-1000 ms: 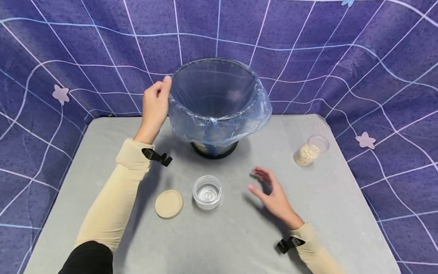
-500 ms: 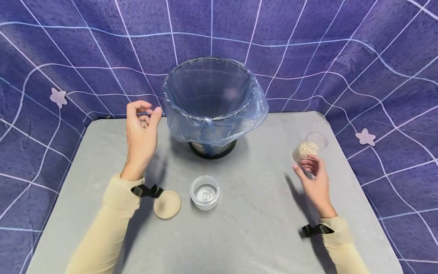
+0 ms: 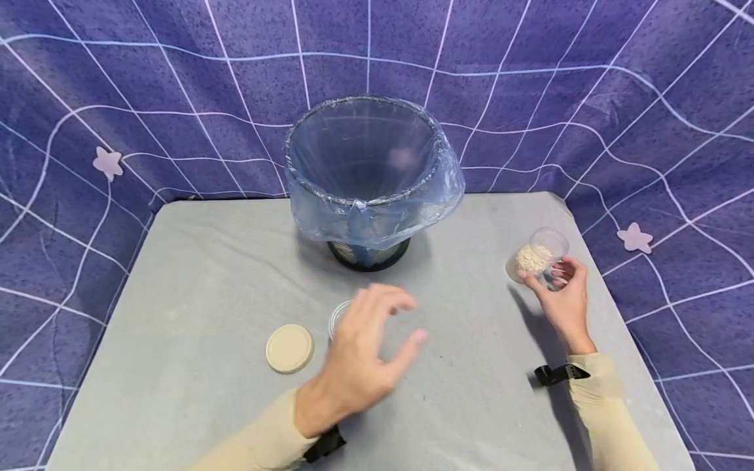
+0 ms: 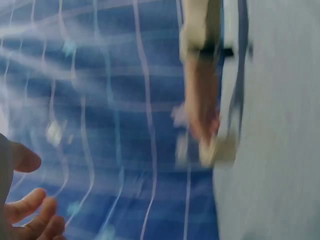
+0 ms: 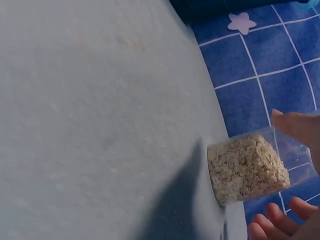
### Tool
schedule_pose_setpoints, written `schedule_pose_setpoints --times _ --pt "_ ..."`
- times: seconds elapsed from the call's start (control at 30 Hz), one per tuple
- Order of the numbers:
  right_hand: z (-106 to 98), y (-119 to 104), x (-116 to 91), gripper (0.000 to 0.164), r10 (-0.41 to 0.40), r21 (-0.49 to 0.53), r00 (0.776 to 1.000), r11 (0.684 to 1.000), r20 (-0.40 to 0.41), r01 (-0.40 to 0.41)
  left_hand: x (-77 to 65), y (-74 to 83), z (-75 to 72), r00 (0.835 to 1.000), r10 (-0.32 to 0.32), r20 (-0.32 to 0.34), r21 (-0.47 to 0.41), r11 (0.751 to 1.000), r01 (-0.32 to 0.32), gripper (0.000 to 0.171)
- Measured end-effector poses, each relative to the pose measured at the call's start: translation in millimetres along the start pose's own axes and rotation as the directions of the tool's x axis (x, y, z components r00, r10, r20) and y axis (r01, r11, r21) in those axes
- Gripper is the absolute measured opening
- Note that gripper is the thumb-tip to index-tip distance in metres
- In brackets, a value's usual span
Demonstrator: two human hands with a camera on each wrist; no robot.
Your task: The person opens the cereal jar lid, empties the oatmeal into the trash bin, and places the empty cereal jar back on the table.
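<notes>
My right hand (image 3: 564,306) is at a clear cylindrical container (image 3: 530,260) partly filled with pale oat-like flakes (image 5: 245,170), at the table's right side. In the right wrist view the thumb (image 5: 295,125) overlaps its clear upper part, while the curved fingers show a gap on the opposite side. My left hand (image 3: 360,353), blurred, hovers over the table's middle with thumb and fingers spread and nothing between them. It hides most of a small clear jar (image 3: 336,317), whose rim peeks out. A round beige lid (image 3: 290,348) lies flat just left of that jar.
A mesh bin lined with a blue plastic bag (image 3: 377,226) stands at the back middle, the bag folded over its rim. Purple gridded cloth (image 3: 194,85) hangs behind and beside the grey-covered table (image 3: 177,281).
My left hand has left the bin's rim and swung down and right over the clear jar. My right hand has moved right to the container of flakes.
</notes>
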State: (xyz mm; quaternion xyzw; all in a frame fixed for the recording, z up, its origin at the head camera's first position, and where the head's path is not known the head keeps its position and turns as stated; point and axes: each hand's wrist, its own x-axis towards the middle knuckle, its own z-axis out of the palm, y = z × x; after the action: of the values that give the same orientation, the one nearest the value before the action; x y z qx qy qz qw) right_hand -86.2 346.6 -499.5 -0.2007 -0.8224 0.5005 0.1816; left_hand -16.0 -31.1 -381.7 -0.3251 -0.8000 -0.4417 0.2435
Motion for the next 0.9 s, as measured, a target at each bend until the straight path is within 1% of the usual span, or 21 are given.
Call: schedule_pose_setpoints --times 0.07,0.1,0.17,0.23,0.33,0.4,0.57,0.67,0.8,0.9 --pt "1 0 4 0.087 0.011 -0.020 0.999 1.000 0.046 -0.010 -0.9 9.1 20.2 0.996 0.027 0.085 0.036 0.999 -0.030 0.039" --pt "1 0 6 0.087 0.014 -0.032 0.998 0.999 0.068 -0.012 -0.3 12.0 30.1 0.993 0.037 0.116 0.055 0.998 -0.044 0.041" --pt "2 0 8 0.087 0.017 -0.050 0.995 0.999 0.102 -0.012 2.5 15.9 49.3 0.986 0.038 0.161 0.093 0.994 -0.053 0.045" --pt "3 1 12 0.087 0.020 -0.060 0.992 0.998 0.123 -0.013 7.0 17.6 66.3 0.981 0.026 0.190 0.122 0.991 -0.050 0.048" --pt "4 4 16 0.086 0.023 -0.071 0.991 0.997 0.135 -0.013 14.7 16.4 88.6 0.978 0.002 0.211 0.154 0.987 -0.035 0.054" --pt "5 7 20 0.084 0.030 -0.058 0.989 0.998 0.146 -0.021 19.9 13.8 101.1 0.976 -0.016 0.216 0.167 0.986 -0.020 0.056" --pt "7 10 29 0.083 0.060 -0.010 0.983 0.998 0.175 -0.059 33.7 6.5 126.9 0.969 -0.087 0.230 0.176 0.983 0.047 0.060" --pt "9 9 30 0.082 0.046 0.033 0.982 0.998 0.183 -0.053 43.0 2.2 141.5 0.963 -0.130 0.237 0.186 0.979 0.086 0.061" --pt "14 9 34 0.070 0.007 0.087 0.980 0.996 0.201 -0.025 55.2 -4.8 162.0 0.954 -0.187 0.235 0.219 0.966 0.136 0.062" --pt "15 9 35 0.061 0.004 0.103 0.976 0.994 0.218 -0.027 62.9 -9.9 176.8 0.942 -0.236 0.239 0.236 0.955 0.179 0.063"
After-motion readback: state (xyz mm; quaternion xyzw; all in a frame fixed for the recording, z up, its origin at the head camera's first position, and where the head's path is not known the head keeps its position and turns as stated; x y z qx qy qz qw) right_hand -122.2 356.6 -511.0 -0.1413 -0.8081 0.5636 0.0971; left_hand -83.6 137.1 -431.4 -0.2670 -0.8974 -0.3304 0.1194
